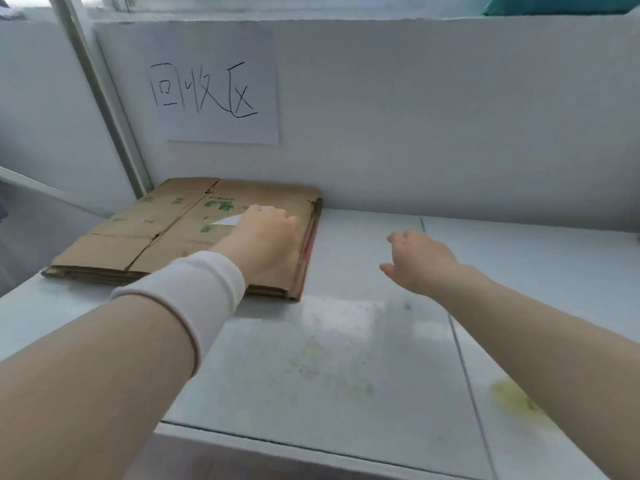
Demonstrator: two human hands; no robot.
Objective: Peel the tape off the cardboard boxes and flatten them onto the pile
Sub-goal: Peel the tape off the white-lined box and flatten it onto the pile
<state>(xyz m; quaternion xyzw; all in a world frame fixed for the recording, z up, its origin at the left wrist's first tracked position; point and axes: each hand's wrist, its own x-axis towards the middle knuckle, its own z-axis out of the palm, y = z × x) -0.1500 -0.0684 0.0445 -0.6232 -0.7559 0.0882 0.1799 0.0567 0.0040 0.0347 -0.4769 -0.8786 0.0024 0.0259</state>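
Observation:
A pile of flattened brown cardboard boxes [145, 233] with green print lies on the white surface against the back wall, at the left. My left hand [266, 237] rests palm down on the right part of the top sheet, fingers curled; a small white patch [230, 220] shows just beside its fingertips, and I cannot tell whether it is tape or a label. My right hand [422, 261] hovers over the bare surface to the right of the pile, fingers spread, holding nothing.
A sheet of paper [216, 102] with handwritten characters is stuck on the wall above the pile. The white surface [346, 358] has yellowish stains in the middle and at the right. A metal post [100, 95] stands at the left.

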